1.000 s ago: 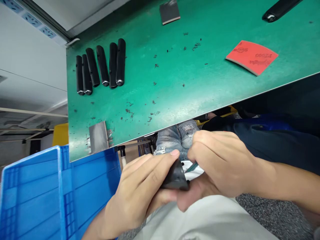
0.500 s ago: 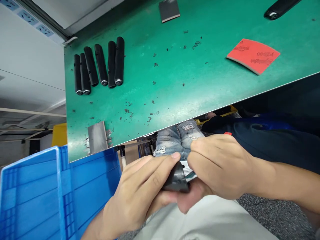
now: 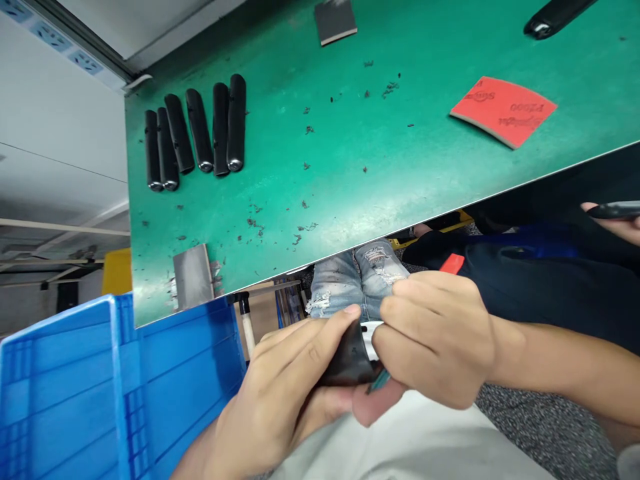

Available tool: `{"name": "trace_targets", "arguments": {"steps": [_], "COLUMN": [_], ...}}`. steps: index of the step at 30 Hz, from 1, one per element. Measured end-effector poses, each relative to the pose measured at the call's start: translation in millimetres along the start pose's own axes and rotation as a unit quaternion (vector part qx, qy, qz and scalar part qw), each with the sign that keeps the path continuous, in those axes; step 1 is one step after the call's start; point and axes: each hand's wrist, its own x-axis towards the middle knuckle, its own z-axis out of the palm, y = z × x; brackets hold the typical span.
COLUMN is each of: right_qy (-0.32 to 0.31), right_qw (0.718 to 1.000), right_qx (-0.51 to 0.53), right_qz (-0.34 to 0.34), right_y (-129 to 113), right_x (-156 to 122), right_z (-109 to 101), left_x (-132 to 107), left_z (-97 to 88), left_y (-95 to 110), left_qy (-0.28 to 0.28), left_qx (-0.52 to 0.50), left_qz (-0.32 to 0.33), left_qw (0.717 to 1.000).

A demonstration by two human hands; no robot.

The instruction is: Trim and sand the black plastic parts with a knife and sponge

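Observation:
My left hand (image 3: 280, 380) is wrapped round a black plastic tube-like part (image 3: 347, 360), thumb and fingers along it, its cut end turned toward the right. Just beyond that end, my right hand (image 3: 435, 340) is closed in a fist, its thumb reaching under the part's edge. A thin blade (image 3: 381, 381) with a teal sheen shows between the right thumb and fingers, at the lower rim of the part. Most of the blade is hidden by the fingers.
Several black tube parts (image 3: 203, 130) lie on the green table (image 3: 340, 193) among dark shavings. Also there: a red sandpaper sheet (image 3: 505, 110), two grey pads (image 3: 194, 277) and another black part (image 3: 555, 19). A blue bin (image 3: 65, 393) stands left. Another person's hand (image 3: 623, 227) holds something dark.
My right hand has shifted the blade down along the part's end, from the opening to the lower rim. Another person's hand has come into view at the right.

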Motion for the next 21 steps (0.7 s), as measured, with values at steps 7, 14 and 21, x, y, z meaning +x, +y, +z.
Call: {"name": "trace_targets", "arguments": {"steps": [7, 14, 21], "right_qy": [0.035, -0.015, -0.05], "right_qw": [0.995, 0.99, 0.994], "right_qx": [0.064, 0.085, 0.046], "right_qz": [0.063, 0.109, 0.088], "right_y": [3, 5, 12], "right_x": [6, 12, 14], "right_z": [2, -4, -7], "left_x": [1, 14, 17], "left_z": [12.1, 23.4, 23.5], "left_y": [8, 8, 11], "left_qy": [0.027, 0.081, 0.079], "left_qx": [-0.191, -0.315, -0.358], "left_qz": [-0.148, -0.243, -0.248], "left_qw": [0.97, 0.914, 0.897]}}
